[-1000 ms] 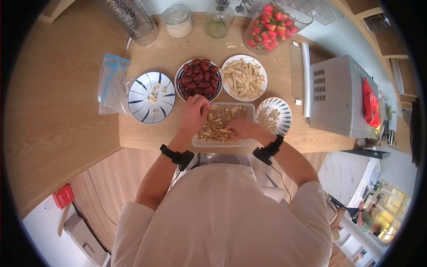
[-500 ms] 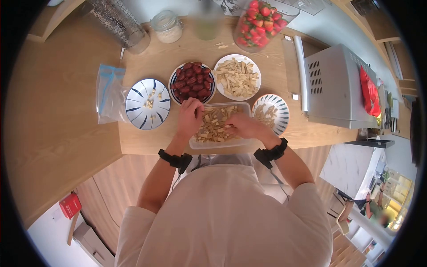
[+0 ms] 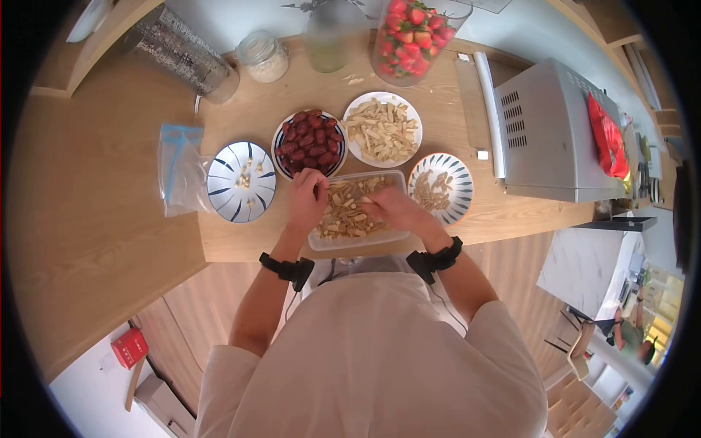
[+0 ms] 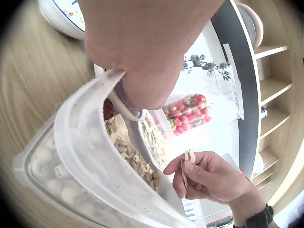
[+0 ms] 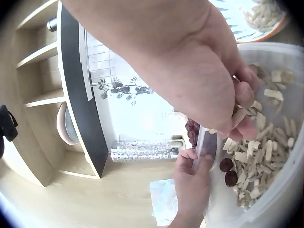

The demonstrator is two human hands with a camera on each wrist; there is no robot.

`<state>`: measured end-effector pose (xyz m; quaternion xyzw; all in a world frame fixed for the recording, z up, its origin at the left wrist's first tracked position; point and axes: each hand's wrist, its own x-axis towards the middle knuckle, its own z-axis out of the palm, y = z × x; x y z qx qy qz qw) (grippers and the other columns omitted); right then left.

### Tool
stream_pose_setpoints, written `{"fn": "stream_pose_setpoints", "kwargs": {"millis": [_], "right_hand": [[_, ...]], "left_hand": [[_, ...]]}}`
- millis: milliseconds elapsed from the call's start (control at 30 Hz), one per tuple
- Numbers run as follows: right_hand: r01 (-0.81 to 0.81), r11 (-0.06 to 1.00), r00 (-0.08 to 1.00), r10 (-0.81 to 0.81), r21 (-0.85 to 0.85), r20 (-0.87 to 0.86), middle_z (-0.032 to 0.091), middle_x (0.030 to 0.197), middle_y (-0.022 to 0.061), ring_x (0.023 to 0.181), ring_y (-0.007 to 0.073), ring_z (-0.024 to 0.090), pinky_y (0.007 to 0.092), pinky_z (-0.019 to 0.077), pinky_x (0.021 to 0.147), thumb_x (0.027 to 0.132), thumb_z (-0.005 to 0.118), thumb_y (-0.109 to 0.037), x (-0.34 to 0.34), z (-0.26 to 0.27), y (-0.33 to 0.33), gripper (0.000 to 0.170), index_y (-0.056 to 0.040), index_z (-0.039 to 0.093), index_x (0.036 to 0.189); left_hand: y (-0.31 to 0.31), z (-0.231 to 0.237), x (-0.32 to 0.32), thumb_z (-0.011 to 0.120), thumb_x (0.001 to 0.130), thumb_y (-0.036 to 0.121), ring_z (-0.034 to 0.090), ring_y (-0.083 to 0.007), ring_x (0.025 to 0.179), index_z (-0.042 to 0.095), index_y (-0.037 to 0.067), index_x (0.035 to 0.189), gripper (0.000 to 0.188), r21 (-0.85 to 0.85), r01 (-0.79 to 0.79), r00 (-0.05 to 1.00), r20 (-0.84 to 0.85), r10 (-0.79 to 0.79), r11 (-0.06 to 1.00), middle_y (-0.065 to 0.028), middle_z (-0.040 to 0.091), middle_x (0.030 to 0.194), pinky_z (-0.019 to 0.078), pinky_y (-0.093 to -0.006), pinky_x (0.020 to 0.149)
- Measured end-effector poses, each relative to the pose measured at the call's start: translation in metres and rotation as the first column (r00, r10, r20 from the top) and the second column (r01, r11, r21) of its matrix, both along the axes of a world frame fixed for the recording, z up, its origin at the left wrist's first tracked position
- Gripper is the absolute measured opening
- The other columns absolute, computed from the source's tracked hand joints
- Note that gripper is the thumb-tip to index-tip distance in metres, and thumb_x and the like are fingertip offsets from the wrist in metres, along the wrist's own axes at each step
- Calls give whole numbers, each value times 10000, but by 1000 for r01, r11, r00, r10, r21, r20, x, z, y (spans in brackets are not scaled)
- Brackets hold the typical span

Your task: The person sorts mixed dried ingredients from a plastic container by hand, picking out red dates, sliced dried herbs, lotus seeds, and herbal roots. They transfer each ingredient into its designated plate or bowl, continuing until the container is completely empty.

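A clear plastic container [image 3: 358,242] holds pale dried strips and chunks. At its left side is the left hand [image 3: 308,201]; the right wrist view shows this hand [image 5: 192,185] gripping the rim between thumb and fingers. Over the container's right part, the right hand [image 3: 400,210] has its fingers curled. In the left wrist view, the right hand [image 4: 213,178] pinches a few thin pale slices [image 4: 185,166] between thumb and fingers. Two dark red round pieces [image 5: 228,172] lie among the strips in the right wrist view.
Behind the container stand a bowl of red dates [image 3: 310,142] and a white plate of pale strips [image 3: 382,128]. A striped plate [image 3: 462,188] is at the right, a blue-lined plate [image 3: 219,179] and plastic bag [image 3: 175,175] at left. Farther back are jars and strawberries [image 3: 412,44].
The head view has shifted, so the table items appear displaced. The left hand stays at the container's left side. The right hand remains over the container, its fingers slightly moved.
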<state>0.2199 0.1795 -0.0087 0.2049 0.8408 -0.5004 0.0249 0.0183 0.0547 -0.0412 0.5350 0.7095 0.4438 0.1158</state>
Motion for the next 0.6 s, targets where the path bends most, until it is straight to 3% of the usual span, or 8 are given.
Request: {"fn": "stream_pose_setpoints", "kwargs": {"millis": [133,233,300,333,433,533,600], "right_hand": [[7,1000,1000,-7,-28,6,631,754,220,795,421,620,500,471,690,950,597,-188,-1,6,-1,219,10,598,857],[75,996,987,-68,46,-145,647,816,235,829,431,623,493,479,710,972,574,-189,4,1,-3,208,12,605,930],[191,968,957,-221,-164,-188,670,905,225,885,412,633,440,496,751,1002,541,-201,9,4,-3,228,5,641,1010],[197,966,955,-227,-165,-190,670,905,225,885,412,633,440,496,751,1002,541,-201,11,7,-1,228,5,641,1010],[180,982,978,-184,-55,-99,697,954,207,913,386,658,416,513,786,1013,529,-194,20,12,3,238,4,643,1080],[205,975,959,-218,-87,-181,709,956,176,909,328,685,389,520,787,1031,502,-187,31,10,0,245,5,633,1108],[259,933,926,-313,-248,-210,702,912,155,864,270,691,368,520,763,1048,476,-199,38,15,1,263,2,634,1107]], "left_hand": [[-2,1,0,598,762,-106,556,-329,899,528,41,844,182,-73,25,999,-18,-27,997,-111,582,926,443,-391,804],[0,1,2,595,748,-107,564,-337,917,523,33,840,182,-14,12,998,-55,-13,1000,-127,576,932,450,-391,817],[1,1,1,616,744,-79,559,-331,861,551,47,821,162,13,10,998,-61,-9,1000,-108,578,912,441,-408,760],[1,1,1,616,744,-79,559,-331,861,551,47,821,162,13,16,998,-63,-16,1000,-108,578,912,441,-408,760],[1,0,1,618,739,-79,561,-331,869,547,43,819,162,-6,15,997,-69,-16,1000,-109,578,912,443,-407,769],[1,1,0,616,741,-80,564,-331,876,542,40,819,160,-19,25,995,-93,-27,1000,-117,577,917,448,-406,772],[2,1,1,613,742,-82,563,-334,872,538,38,816,160,-36,18,996,-87,-21,999,-125,577,921,453,-406,770]]}}
